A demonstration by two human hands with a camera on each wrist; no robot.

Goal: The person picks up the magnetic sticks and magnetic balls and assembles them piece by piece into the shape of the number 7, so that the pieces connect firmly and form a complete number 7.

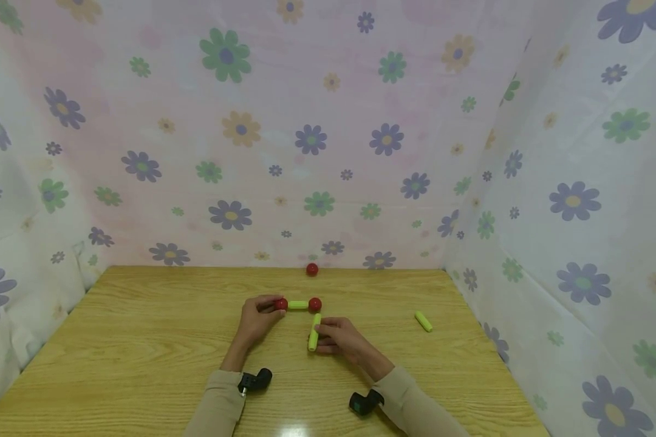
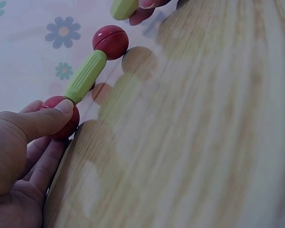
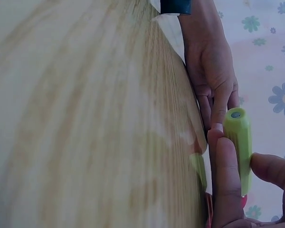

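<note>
My left hand (image 1: pixel 256 320) pinches a red ball (image 2: pixel 61 118) between thumb and fingers, low over the wooden table. A ribbed yellow-green rod (image 2: pixel 86 76) joins that ball to a second red ball (image 1: pixel 314 304) on its right, making a short bar. In my right hand (image 1: pixel 345 340), thumb and fingertips grip another yellow-green rod (image 1: pixel 314 332). Its far end comes close to the second ball in the head view. A small grey disc shows in this rod's near end (image 3: pixel 235 115) in the right wrist view.
A loose red ball (image 1: pixel 312 269) lies at the table's back edge, by the flowered cloth backdrop (image 1: pixel 273 194). Another yellow-green rod (image 1: pixel 423 321) lies off to the right on the table (image 1: pixel 158 364). Cloth walls stand on both sides. Each wrist wears a black camera (image 1: pixel 365 402).
</note>
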